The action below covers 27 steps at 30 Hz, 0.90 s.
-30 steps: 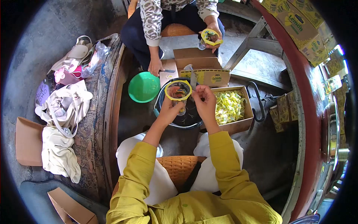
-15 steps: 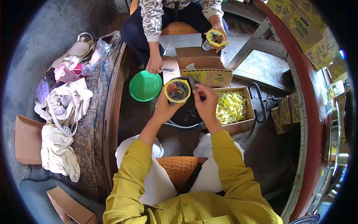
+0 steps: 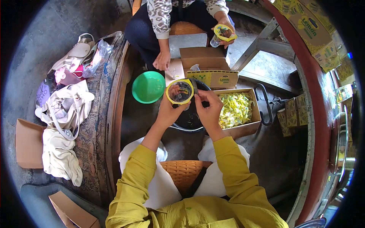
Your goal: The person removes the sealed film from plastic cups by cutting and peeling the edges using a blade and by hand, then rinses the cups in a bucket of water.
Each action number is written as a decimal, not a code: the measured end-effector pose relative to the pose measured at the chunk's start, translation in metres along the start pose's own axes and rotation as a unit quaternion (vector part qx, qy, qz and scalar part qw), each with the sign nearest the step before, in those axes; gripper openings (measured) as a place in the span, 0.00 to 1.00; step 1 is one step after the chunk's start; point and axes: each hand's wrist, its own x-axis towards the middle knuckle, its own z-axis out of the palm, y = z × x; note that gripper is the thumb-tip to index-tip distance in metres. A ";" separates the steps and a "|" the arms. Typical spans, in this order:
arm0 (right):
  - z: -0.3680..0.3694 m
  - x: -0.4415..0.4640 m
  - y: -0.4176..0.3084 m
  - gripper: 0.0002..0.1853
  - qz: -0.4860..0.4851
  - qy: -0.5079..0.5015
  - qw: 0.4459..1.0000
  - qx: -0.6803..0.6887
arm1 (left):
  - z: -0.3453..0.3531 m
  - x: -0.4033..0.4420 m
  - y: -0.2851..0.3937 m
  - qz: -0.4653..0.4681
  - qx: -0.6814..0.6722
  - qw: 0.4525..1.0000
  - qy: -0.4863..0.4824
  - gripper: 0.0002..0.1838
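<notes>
My left hand [image 3: 167, 111] is wrapped round a clear plastic cup [image 3: 180, 92] with a yellow rim. The cup's top faces me, and fingers show through its wall. My right hand [image 3: 208, 108] is at the cup's right edge, thumb and fingers pinched together. A narrow dark shape lies beside the rim there; what the pinch holds is too small to make out. Below both hands stands a dark basin [image 3: 190, 121] with small scraps in it. To the right, a cardboard box [image 3: 240, 131] holds a heap of yellow strips [image 3: 235, 111].
Across from me a seated person holds another yellow-rimmed cup [image 3: 223, 34]; that person's other hand [image 3: 162, 60] is near a green bowl [image 3: 148, 87]. An open carton [image 3: 201, 57] stands between us. Bags [image 3: 68, 102] lie on the left bench, and a wooden frame [image 3: 275, 47] is at right.
My right hand has shifted slightly down and stays by the cup's rim. The other person's hand has moved a little right and up, and the knife it held no longer shows.
</notes>
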 end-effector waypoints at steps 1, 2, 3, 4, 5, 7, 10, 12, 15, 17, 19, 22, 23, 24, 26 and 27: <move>0.000 0.000 0.000 0.07 0.002 -0.003 1.000 -0.003 | 0.001 -0.001 0.004 0.000 0.005 1.000 0.000 0.34; -0.001 -0.001 0.000 0.07 -0.001 -0.002 1.000 -0.006 | 0.001 -0.001 0.008 0.000 0.010 1.000 0.001 0.34; -0.001 -0.001 0.000 0.07 -0.005 -0.001 1.000 -0.008 | 0.001 -0.002 0.010 0.010 0.028 1.000 -0.001 0.33; -0.001 -0.001 0.000 0.07 -0.009 0.000 1.000 -0.011 | 0.001 -0.002 0.011 0.021 0.046 0.999 -0.003 0.32; -0.001 -0.001 0.000 0.08 -0.010 -0.001 1.000 -0.014 | 0.001 -0.002 0.012 0.032 0.064 0.997 -0.006 0.32; -0.001 -0.002 0.000 0.08 -0.012 -0.002 1.000 -0.019 | 0.003 -0.003 0.008 0.054 0.082 0.995 0.009 0.31; -0.001 -0.002 -0.001 0.08 -0.015 0.000 1.000 -0.019 | 0.003 -0.003 0.007 0.050 0.082 0.995 0.008 0.31; -0.003 -0.001 -0.003 0.08 -0.019 -0.007 0.999 -0.025 | 0.001 -0.004 0.008 0.046 0.090 0.995 0.005 0.30; -0.002 -0.002 -0.001 0.08 -0.021 -0.006 0.999 -0.026 | 0.001 -0.004 0.012 0.056 0.117 0.991 0.008 0.30; -0.002 -0.001 -0.001 0.09 -0.023 -0.006 0.999 -0.031 | 0.001 -0.005 0.013 0.055 0.123 0.991 0.009 0.30; -0.003 -0.001 -0.002 0.09 -0.027 -0.012 0.999 -0.042 | 0.001 -0.005 0.016 0.056 0.111 0.992 0.004 0.30; -0.004 -0.001 -0.003 0.09 -0.030 -0.010 0.999 -0.042 | 0.001 -0.005 0.015 0.055 0.105 0.993 -0.002 0.30; -0.004 -0.001 -0.003 0.10 -0.028 -0.009 0.999 -0.036 | 0.001 -0.005 0.014 0.054 0.106 0.993 -0.003 0.30; -0.004 0.000 -0.003 0.10 -0.025 -0.008 0.999 -0.031 | 0.000 -0.005 0.013 0.055 0.107 0.993 -0.012 0.30; -0.004 0.000 -0.003 0.10 -0.022 -0.007 0.999 -0.028 | 0.000 -0.006 0.010 0.055 0.110 0.992 -0.031 0.30; -0.005 0.001 -0.002 0.10 -0.021 -0.007 0.999 -0.030 | 0.000 -0.006 0.011 0.051 0.105 0.992 -0.036 0.30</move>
